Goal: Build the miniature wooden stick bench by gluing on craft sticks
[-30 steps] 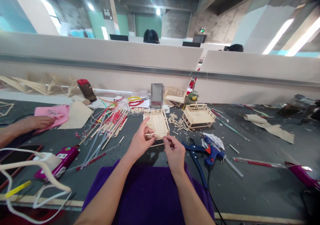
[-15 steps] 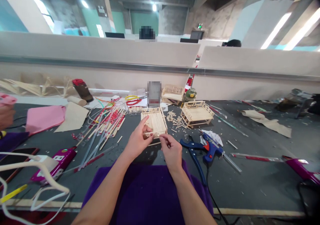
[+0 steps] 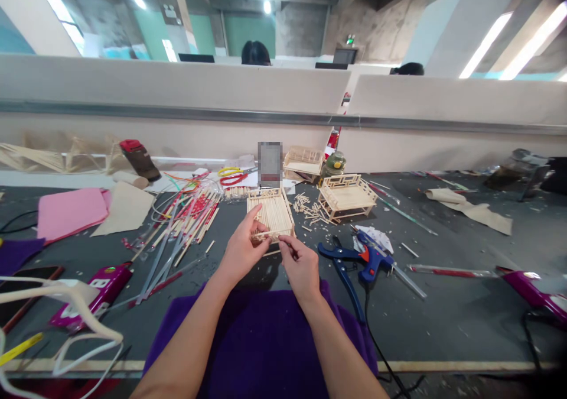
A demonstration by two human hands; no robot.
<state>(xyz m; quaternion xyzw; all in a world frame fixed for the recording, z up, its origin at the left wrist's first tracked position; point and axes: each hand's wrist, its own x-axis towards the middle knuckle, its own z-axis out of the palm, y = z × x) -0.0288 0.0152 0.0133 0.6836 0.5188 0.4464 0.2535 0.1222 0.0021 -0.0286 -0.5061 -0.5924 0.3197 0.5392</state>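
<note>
A small model bench made of pale wooden sticks (image 3: 271, 210) sits on the dark table in front of me, its slatted top facing up. My left hand (image 3: 243, 246) grips its near left side, with thumb and fingers about the front rail. At the front edge, further right, my right hand (image 3: 302, 264) is closed in a pinch against the rail. Whatever lies between those fingertips is too small to make out. Short cut stick pieces (image 3: 312, 211) are scattered just right of the model. A finished-looking stick bench (image 3: 348, 198) stands beyond them.
A blue glue gun (image 3: 372, 260) and blue-handled cutters (image 3: 343, 272) lie right of my hands. Left are bundled sticks (image 3: 199, 210), a magenta box (image 3: 95, 295) and a white cable (image 3: 80, 316). Scissors (image 3: 234, 177) and another stick model (image 3: 303, 161) lie behind. A partition (image 3: 177, 83) closes the back.
My right hand's fingertips have shifted slightly left along the front rail. Another person's hand with a pink object has left the view at the left edge. The camera view has shifted a little.
</note>
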